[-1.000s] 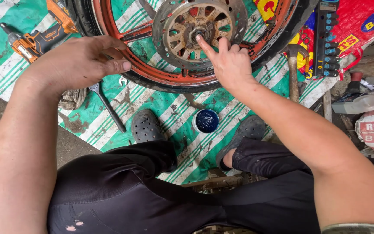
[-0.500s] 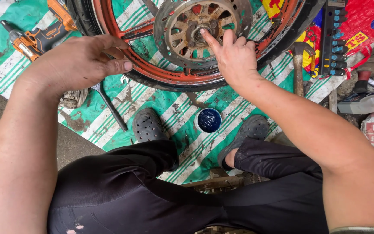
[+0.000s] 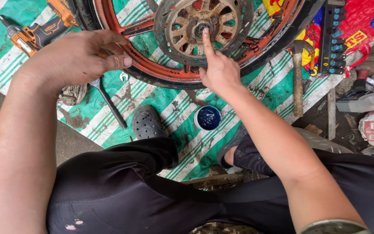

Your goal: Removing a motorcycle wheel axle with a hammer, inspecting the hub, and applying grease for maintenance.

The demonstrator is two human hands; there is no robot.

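Note:
An orange motorcycle wheel (image 3: 152,71) with a black tyre lies flat on a green-and-white striped sheet (image 3: 182,104). A rusty brake disc (image 3: 172,32) sits at its centre around the hub (image 3: 200,28). My left hand (image 3: 76,56) rests on the orange rim at the left, thumb and fingers curled over its edge. My right hand (image 3: 219,69) points its index finger at the hub, fingertip touching the centre, the other fingers folded. A small round tub of dark blue grease (image 3: 208,118) stands open on the sheet just below my right hand.
An orange cordless drill (image 3: 35,30) lies at the upper left. A spanner (image 3: 107,102) and a rag (image 3: 72,93) lie below my left hand. A hammer (image 3: 298,78) and a socket rack (image 3: 332,39) lie at the right. My grey clogs (image 3: 146,123) rest on the sheet.
My right hand has folded its fingers and stretched only the index finger onto the hub centre. The view has shifted slightly. My left hand stays on the rim.

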